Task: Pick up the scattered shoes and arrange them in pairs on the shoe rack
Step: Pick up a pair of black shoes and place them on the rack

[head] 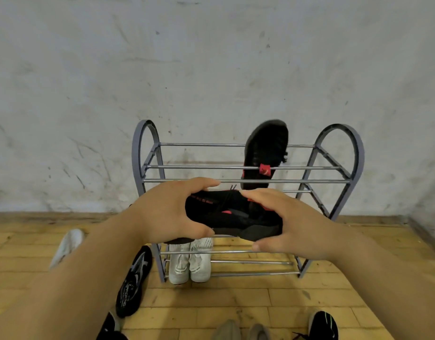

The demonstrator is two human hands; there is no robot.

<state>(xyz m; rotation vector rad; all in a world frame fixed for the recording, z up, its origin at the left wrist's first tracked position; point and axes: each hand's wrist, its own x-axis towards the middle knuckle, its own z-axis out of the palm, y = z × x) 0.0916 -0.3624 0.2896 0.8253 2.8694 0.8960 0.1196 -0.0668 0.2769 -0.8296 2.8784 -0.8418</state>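
A black shoe with red accents lies sideways between both my hands, in front of the grey shoe rack. My left hand grips its left end and my right hand grips its right end. Its matching black shoe rests on the rack's top bars, toe up and tilted, at the right of centre. A white pair stands side by side on the bottom shelf at the left.
On the wooden floor lie a white shoe at the left, a black patterned shoe beside the rack, a black shoe with green marks at bottom right, grey shoes at the bottom edge. A scuffed wall stands behind the rack.
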